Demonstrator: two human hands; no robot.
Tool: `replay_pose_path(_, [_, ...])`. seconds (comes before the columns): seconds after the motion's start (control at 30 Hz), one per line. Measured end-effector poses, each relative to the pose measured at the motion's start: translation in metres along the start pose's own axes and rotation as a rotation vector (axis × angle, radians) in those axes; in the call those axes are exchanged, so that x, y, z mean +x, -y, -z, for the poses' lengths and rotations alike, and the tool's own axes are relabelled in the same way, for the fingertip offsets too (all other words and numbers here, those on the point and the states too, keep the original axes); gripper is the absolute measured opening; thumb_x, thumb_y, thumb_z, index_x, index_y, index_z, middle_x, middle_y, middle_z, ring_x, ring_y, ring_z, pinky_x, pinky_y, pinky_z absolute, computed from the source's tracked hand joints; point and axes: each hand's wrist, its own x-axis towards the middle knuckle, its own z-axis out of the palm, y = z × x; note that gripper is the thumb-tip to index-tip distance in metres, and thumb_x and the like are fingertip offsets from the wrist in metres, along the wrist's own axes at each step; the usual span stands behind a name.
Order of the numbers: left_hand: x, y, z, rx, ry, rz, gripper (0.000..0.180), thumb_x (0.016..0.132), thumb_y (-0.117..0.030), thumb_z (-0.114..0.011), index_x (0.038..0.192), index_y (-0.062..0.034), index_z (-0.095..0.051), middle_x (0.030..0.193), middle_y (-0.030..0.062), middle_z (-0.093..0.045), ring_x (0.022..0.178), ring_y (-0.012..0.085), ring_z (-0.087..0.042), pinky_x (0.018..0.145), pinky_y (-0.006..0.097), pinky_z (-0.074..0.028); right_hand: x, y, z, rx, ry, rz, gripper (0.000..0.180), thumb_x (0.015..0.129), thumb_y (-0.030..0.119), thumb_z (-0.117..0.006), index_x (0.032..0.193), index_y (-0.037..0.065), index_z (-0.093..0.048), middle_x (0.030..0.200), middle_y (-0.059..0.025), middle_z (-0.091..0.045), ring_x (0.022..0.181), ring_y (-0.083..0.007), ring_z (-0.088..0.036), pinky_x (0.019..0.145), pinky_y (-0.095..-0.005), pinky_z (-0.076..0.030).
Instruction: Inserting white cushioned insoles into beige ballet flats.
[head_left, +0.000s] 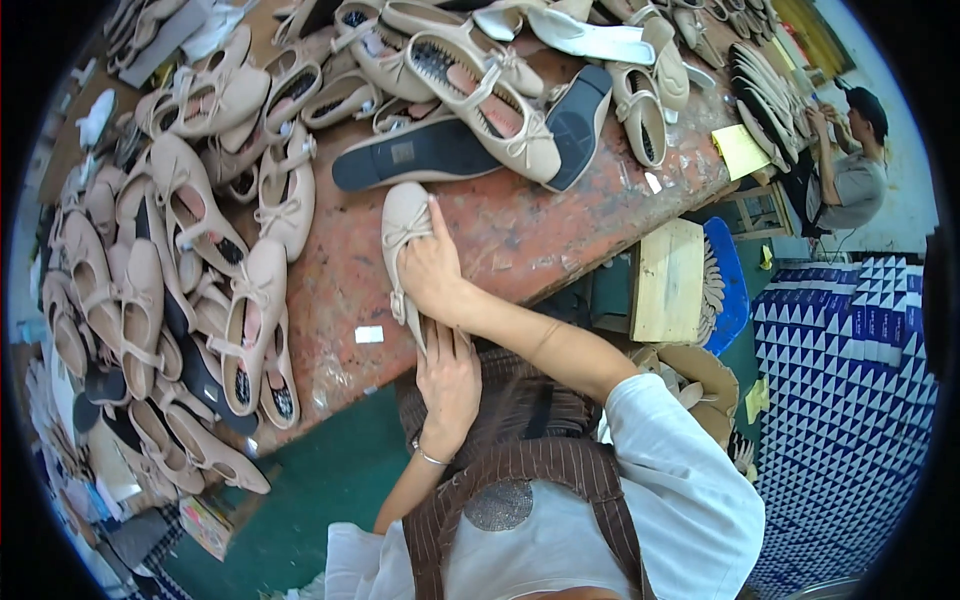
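Observation:
A beige ballet flat (407, 212) with a small bow and a strap lies at the table's near edge, its toe pointing away from me. My right hand (432, 272) grips it over the opening, the index finger stretched along the side of the toe. Some of that hand's other fingers are hidden at the shoe. My left hand (448, 382) holds the heel end from the near side, fingers close together against it. Just beyond the toe, a similar shoe lies on its side with its dark sole (415, 155) showing.
Piles of beige strapped shoes (195, 190) cover the table's left and far parts. White shoe-shaped pieces (590, 38) lie among them. The worn red tabletop (530, 235) bears a white label (369, 334). At right are a wooden board (668, 280), blue crate (728, 285), stacked boxes (830, 400) and a seated person (850, 180).

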Motion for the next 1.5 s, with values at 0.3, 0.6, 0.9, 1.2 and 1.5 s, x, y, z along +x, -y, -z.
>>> replay_pose_path(0.3, [-0.046, 0.126, 0.097, -0.363, -0.466, 0.254, 0.039, 0.097, -0.033, -0.052, 0.082, 0.0010, -0.063, 0.077, 0.0135, -0.060, 0.067, 0.0282, -0.057, 0.060, 0.042, -0.043, -0.040, -0.179, 0.097, 1.625, -0.381, -0.104, 0.024, 0.091, 0.014, -0.067, 0.111, 0.001, -0.070, 0.106, -0.0133, -0.073, 0.104, -0.0204, -0.068, 0.098, -0.0350, -0.051])
replay_pose_path(0.6, [0.093, 0.199, 0.245, 0.407, -1.063, 0.287, 0.053, 0.089, -0.013, -0.071, 0.136, 0.0031, -0.053, 0.136, 0.0213, -0.054, 0.127, 0.0332, -0.050, 0.110, 0.043, -0.036, 0.097, -0.397, 0.012, 2.308, -0.644, -0.955, 0.057, 0.098, 0.031, -0.058, 0.137, -0.005, -0.036, 0.135, -0.0311, -0.049, 0.117, -0.0466, -0.057, 0.090, -0.0636, -0.053])
replay_pose_path(0.9, [0.216, 0.116, 0.053, 0.280, -0.033, -0.315, 0.081, 0.076, -0.021, -0.078, 0.147, -0.0126, -0.040, 0.129, 0.0152, -0.052, 0.124, 0.0347, -0.047, 0.107, 0.046, -0.036, 0.051, -0.377, 0.055, 1.591, -0.782, -0.850, 0.039, 0.089, 0.011, -0.056, 0.117, -0.015, -0.049, 0.106, -0.0259, -0.063, 0.086, -0.0363, -0.071, 0.077, -0.0431, -0.063])
replay_pose_path(1.2, [0.053, 0.113, 0.087, -1.466, 0.623, 0.588, 0.053, 0.100, -0.037, -0.054, 0.135, 0.0020, -0.051, 0.108, 0.0224, -0.069, 0.089, 0.0271, -0.071, 0.064, 0.035, -0.060, 0.003, -0.440, 0.020, 0.094, -0.735, -0.690, 0.045, 0.085, 0.029, -0.050, 0.086, -0.013, -0.067, 0.091, -0.0390, -0.063, 0.094, -0.0528, -0.061, 0.088, -0.0527, -0.047])
replay_pose_path(1.5, [-0.026, 0.115, 0.086, -1.432, -0.053, 0.950, 0.051, 0.100, -0.028, -0.057, 0.136, 0.0055, -0.042, 0.116, 0.0222, -0.063, 0.089, 0.0307, -0.072, 0.066, 0.035, -0.063, -0.038, -0.247, 0.134, 0.953, -1.105, 0.016, 0.039, 0.102, 0.022, -0.045, 0.131, -0.005, -0.046, 0.116, -0.0170, -0.062, 0.103, -0.0214, -0.060, 0.088, -0.0349, -0.048])
